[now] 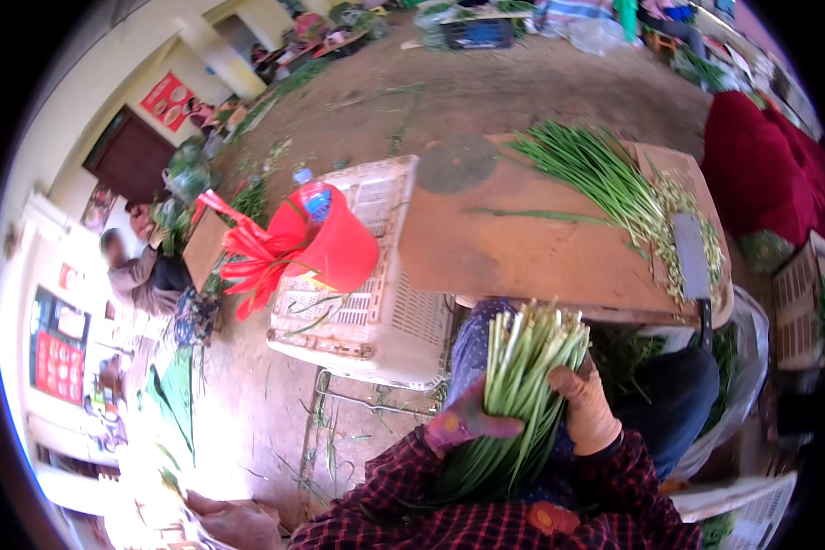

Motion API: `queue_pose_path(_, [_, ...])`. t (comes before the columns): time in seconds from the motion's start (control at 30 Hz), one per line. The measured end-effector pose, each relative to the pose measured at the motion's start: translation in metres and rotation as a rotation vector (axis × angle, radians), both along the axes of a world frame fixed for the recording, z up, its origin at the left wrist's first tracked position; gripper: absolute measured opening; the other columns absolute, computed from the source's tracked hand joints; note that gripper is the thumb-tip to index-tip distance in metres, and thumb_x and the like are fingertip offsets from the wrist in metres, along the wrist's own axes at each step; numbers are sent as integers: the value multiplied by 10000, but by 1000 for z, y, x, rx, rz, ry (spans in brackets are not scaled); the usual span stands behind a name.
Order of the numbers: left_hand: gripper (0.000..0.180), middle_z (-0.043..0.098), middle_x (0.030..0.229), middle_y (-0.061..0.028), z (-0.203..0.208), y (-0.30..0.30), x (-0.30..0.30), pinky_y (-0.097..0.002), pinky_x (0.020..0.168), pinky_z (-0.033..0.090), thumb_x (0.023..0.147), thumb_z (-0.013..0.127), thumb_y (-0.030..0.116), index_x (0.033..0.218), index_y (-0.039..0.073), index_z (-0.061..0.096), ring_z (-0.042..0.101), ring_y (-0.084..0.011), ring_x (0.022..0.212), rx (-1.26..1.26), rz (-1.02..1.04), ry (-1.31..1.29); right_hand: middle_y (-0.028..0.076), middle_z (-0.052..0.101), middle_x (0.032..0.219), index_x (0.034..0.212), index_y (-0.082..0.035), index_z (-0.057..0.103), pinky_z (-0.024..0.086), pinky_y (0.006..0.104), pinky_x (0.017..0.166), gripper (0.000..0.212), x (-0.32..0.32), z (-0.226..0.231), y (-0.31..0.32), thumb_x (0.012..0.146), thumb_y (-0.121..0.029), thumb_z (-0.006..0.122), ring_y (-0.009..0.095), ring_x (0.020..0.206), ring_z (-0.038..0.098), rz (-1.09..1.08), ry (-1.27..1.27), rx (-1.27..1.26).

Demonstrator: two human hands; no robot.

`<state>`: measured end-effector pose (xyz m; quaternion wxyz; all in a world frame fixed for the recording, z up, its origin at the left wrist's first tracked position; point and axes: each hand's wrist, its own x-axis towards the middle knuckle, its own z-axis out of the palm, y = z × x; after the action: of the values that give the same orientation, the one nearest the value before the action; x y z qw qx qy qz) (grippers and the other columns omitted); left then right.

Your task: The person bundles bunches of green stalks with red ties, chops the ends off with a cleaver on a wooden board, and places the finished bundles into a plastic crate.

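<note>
Left hand [475,423]: closed on the bunch [522,394], which lies at 2 o'clock.
Right hand [588,405]: clamped on its other side, bunch at 10 o'clock; nearer the knife [689,257].
Bunch axis: roughly 1 to 7 o'clock, white ends uppermost.
Surface [495,234]: 12 o'clock from bunch; knife toward 2.

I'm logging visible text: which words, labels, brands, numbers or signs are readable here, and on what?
None can be read.
Red poster by the brown door: too small and blurred.
Red panel at far left: too small and blurred.
Blue item in the red bucket: too small to tell.
Bundle of green stalks: no text shows.
</note>
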<state>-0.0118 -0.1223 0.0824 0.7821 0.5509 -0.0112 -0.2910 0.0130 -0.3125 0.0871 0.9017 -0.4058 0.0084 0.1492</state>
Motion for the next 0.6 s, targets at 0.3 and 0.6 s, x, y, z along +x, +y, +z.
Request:
queue_pose_path(0.3, [910, 470, 1397, -51, 2, -16, -14, -337, 1067, 362, 766, 772, 22, 1504, 80, 242, 439, -169, 1279, -155, -11, 118, 55, 635, 1116, 1237, -18, 543, 506, 315, 865, 525, -9, -6, 5, 787, -186, 756, 166, 973, 615, -158, -2, -106])
queue_pose_path(0.6, [863, 477, 1407, -53, 4, -16, -7, -349, 1088, 344, 805, 730, 9, 1510, 94, 239, 431, -166, 1298, -205, -82, 108, 64, 589, 1202, 1411, -66, 382, 503, 326, 903, 784, 9, -4, -8, 750, -98, 802, 176, 1049, 594, -173, -92, -134])
